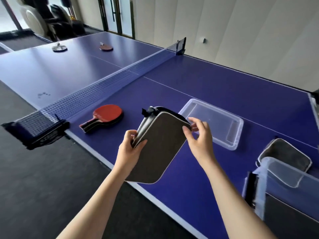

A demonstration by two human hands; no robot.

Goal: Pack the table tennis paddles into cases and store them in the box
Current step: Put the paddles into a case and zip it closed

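Both hands [131, 145] [201, 135] grip the grey case [158, 149] over the table's edge [96, 150].

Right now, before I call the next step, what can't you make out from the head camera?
- Inside of the case in both hands: its grey cover hides any paddle.
- Paddle stack by the net: count unclear, they overlap.
- Two far paddles: too small for detail.
- Box at right: cut off by the frame edge and blurred, contents unclear.
- Second case: partly behind that box.
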